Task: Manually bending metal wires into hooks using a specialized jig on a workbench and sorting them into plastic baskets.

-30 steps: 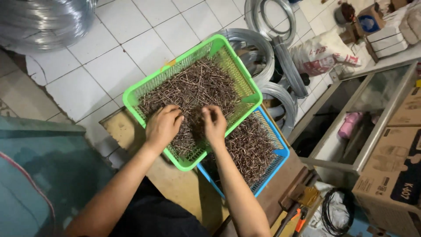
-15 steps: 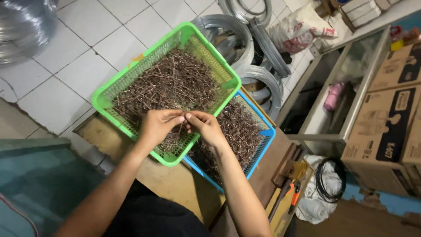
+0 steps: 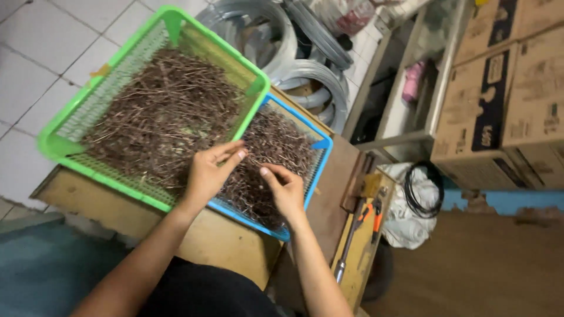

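Fingers of left hand (image 3: 208, 173) loosely spread, right hand (image 3: 286, 189) half-curled over rusty nails (image 3: 258, 170); actual grip unclear. Blue basket (image 3: 320, 144) partly hidden beneath green basket (image 3: 170, 23), at 11 o'clock.

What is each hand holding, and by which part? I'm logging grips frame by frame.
It cannot be told. The left hand and right hand hover over the nails in the blue basket, any pinch too small to see.

I see a bright green mesh basket (image 3: 70, 126) and a blue mesh basket (image 3: 320, 154), both filled with rusty brown nails (image 3: 164, 117). The wire coils (image 3: 305, 76) are silvery grey, the floor tiles (image 3: 41, 53) white, the cardboard boxes (image 3: 517, 88) tan with dark blue panels.
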